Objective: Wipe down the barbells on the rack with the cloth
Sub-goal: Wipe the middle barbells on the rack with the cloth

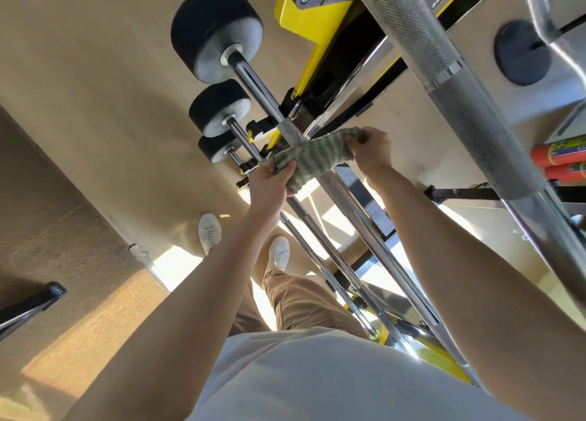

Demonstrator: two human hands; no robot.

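Green-striped fuzzy cloth drapes a chrome barbell; left hand and right hand fingers clutch its ends.

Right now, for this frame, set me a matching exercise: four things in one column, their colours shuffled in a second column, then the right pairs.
Things
1. cloth
2. biggest barbell weight
3. shoes
4. rack's upper panel

Colours
A. white
B. yellow
C. green with pale stripes
D. black

Pairs: 1-C, 2-D, 3-A, 4-B
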